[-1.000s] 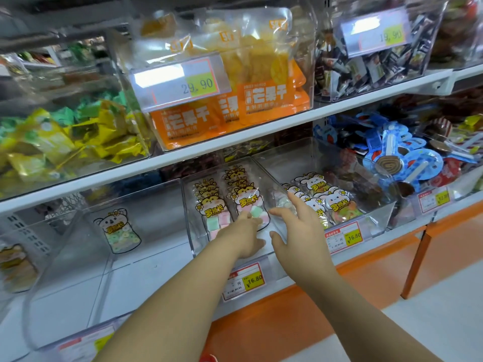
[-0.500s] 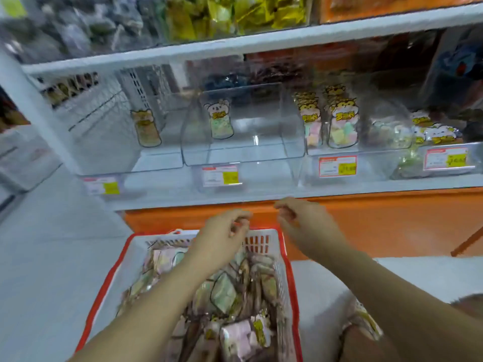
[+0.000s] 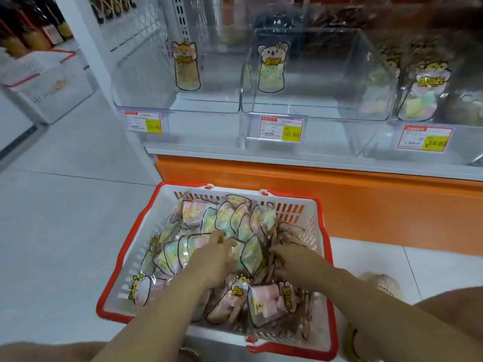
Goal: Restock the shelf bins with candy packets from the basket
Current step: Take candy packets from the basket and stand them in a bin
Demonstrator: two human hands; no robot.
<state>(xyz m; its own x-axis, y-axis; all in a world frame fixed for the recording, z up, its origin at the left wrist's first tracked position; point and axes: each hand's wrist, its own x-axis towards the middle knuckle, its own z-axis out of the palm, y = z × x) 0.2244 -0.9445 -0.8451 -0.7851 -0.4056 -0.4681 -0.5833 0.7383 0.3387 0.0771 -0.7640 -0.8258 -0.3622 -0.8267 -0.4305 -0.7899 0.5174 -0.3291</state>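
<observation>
White slatted plastic basket with a red rim [image 3: 125, 259] sits on the pale tiled floor [image 3: 65, 218], just in front of the shelf's orange base panel [image 3: 366, 205]. It is heaped with clear candy packets [image 3: 227, 218] printed with cartoon animals and holding pastel sweets; brown-edged ones lie toward the right wall.

Half a second ago both hands hung above the basket's far rim. Now both are down in the heap, mid-basket.
- Left hand [image 3: 211, 259]: palm down on the pastel packets, fingertips pushed in among them. Cannot tell whether it grips one.
- Right hand [image 3: 292, 259]: fingers buried in the brown-edged packets near the right wall. Grip hidden, cannot tell.

The view has tipped lower since then, and the upper shelf has gone out of frame.

On the shelf's front edge, the clear plastic left bin [image 3: 146, 82] and clear middle bin [image 3: 326, 82] each show one upright animal-print packet at the back. The right bin [image 3: 392, 74] holds several, blurred. Yellow-and-white price tags [image 3: 281, 129] hang along the front edge.
</observation>
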